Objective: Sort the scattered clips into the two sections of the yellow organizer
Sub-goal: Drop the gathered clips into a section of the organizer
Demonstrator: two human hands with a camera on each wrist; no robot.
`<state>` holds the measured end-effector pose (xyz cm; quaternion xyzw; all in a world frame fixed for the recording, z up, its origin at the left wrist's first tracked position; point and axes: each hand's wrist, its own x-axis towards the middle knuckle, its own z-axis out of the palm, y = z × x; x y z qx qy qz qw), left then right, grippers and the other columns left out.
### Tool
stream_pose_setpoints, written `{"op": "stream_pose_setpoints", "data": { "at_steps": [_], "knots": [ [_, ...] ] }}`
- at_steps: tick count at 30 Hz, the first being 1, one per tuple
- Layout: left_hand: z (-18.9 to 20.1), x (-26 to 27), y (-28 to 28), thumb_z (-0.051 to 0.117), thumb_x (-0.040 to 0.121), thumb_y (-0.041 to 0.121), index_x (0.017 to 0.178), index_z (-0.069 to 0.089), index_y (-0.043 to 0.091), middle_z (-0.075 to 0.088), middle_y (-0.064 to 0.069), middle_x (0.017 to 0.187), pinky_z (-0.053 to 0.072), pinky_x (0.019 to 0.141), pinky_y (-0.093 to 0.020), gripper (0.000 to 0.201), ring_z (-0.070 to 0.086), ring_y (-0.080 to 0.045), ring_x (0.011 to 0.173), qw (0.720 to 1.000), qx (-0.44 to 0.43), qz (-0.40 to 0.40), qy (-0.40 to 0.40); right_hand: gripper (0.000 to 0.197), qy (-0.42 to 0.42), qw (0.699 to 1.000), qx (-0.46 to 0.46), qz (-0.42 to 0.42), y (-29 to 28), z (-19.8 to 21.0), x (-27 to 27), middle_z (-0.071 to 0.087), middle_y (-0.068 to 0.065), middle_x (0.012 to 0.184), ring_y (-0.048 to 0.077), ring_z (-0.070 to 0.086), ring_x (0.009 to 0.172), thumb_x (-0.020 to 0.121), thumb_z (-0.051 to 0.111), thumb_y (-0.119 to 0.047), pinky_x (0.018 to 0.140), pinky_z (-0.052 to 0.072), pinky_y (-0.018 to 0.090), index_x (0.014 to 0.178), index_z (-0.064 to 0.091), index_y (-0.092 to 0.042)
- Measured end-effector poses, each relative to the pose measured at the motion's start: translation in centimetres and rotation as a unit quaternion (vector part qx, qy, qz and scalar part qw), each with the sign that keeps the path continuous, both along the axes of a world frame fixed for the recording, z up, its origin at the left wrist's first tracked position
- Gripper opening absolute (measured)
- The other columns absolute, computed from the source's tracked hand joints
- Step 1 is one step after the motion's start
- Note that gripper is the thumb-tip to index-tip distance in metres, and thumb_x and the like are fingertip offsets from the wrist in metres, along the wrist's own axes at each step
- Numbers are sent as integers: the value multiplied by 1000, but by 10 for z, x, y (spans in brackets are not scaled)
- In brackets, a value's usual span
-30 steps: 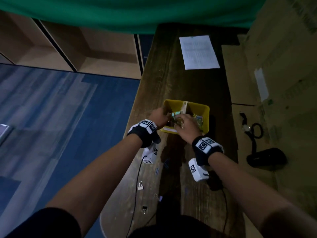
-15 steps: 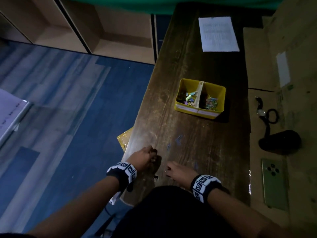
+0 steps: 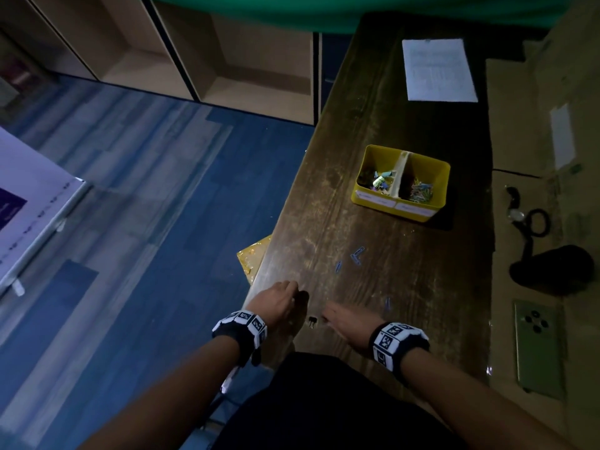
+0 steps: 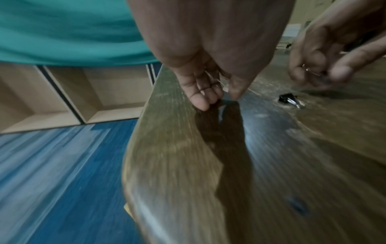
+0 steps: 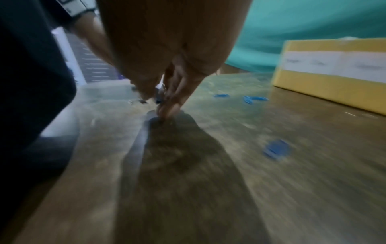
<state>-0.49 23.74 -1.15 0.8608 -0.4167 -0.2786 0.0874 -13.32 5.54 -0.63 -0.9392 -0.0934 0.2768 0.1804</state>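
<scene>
The yellow organizer (image 3: 363, 198) stands mid-table, with binder clips in its left section and paper clips in its right. Several blue paper clips (image 3: 357, 254) lie loose between it and my hands. A black binder clip (image 3: 312, 320) lies between the two hands at the table's near edge. My left hand (image 3: 293, 295) pinches a small clip with wire handles (image 4: 218, 82) just above the wood. My right hand (image 3: 326, 316) pinches another small clip (image 5: 159, 95), its fingertips down near the table; that clip is blurred.
A white paper sheet (image 3: 438, 69) lies at the table's far end. To the right, on brown card, are a green phone (image 3: 537, 347), a black pouch (image 3: 552, 269) and a cable. The table's left edge drops to blue floor; a yellow bag (image 3: 255, 258) sticks out below it.
One second ago both hands were at the organizer. They have pulled back to the near edge and now pinch clips there. Since half a second ago they have barely moved.
</scene>
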Motion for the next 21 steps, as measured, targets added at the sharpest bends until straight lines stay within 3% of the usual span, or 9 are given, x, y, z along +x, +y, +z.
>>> {"op": "stream_pose_setpoints", "data": {
  "at_steps": [2, 5, 7, 9, 12, 16, 19, 21],
  "knots": [
    [1, -6, 5, 40, 97, 25, 106, 42, 12, 60, -14, 101, 35, 68, -33, 16, 55, -31, 87, 999, -11, 36, 21, 26, 0, 1000, 17, -9, 11, -1, 3, 43, 9, 116, 31, 54, 85, 94, 40, -7, 67, 39, 39, 118, 46, -11],
    [1, -12, 6, 35, 99, 27, 103, 37, 16, 63, -15, 93, 34, 64, -32, 12, 52, -27, 72, 993, -9, 109, 45, 24, -4, 998, 45, -36, 25, -3, 8, 44, 13, 113, 30, 50, 91, 91, 38, -8, 72, 36, 36, 112, 49, -8],
    [0, -11, 4, 35, 100, 26, 107, 41, 15, 65, -17, 94, 36, 65, -32, 15, 52, -26, 72, 988, -1, 145, 61, 27, -7, 998, 40, -39, 31, -9, 9, 44, 14, 115, 31, 50, 99, 91, 40, -15, 81, 40, 38, 115, 48, -8],
    [-4, -4, 2, 39, 98, 23, 110, 47, 13, 66, -19, 100, 42, 70, -33, 17, 60, -31, 83, 984, -3, 158, 77, 30, 5, 1000, 12, -20, 32, -14, 9, 44, 15, 119, 34, 49, 106, 94, 41, -19, 87, 41, 42, 121, 46, -8],
    [-2, 8, -11, 46, 95, 22, 111, 54, 12, 67, -16, 103, 46, 80, -32, 21, 63, -32, 95, 982, -3, 159, 105, 35, 15, 1000, -8, -10, 29, -11, 11, 45, 19, 127, 35, 47, 114, 94, 41, -10, 91, 39, 41, 129, 43, -4],
    [9, 29, -46, 52, 91, 26, 106, 58, 16, 69, -12, 97, 51, 82, -35, 19, 64, -27, 89, 986, -15, 117, 118, 33, 44, 998, 18, -48, 16, -6, 10, 50, 19, 125, 36, 53, 108, 95, 42, -6, 86, 41, 41, 127, 45, -4],
    [23, 54, -88, 56, 88, 24, 103, 57, 23, 68, -2, 95, 52, 78, -33, 15, 63, -17, 83, 990, -39, 69, 116, 21, 45, 990, 39, -131, -9, 9, 12, 49, 17, 119, 35, 54, 103, 97, 42, -12, 76, 36, 35, 116, 48, -5],
    [34, 73, -123, 56, 86, 20, 100, 56, 25, 68, 2, 88, 54, 75, -34, 14, 64, -16, 78, 990, -65, 49, 118, 24, 16, 977, 62, -206, -34, 25, 22, 47, 13, 123, 29, 51, 109, 99, 42, -17, 82, 35, 32, 119, 49, -6]
  ]
}}
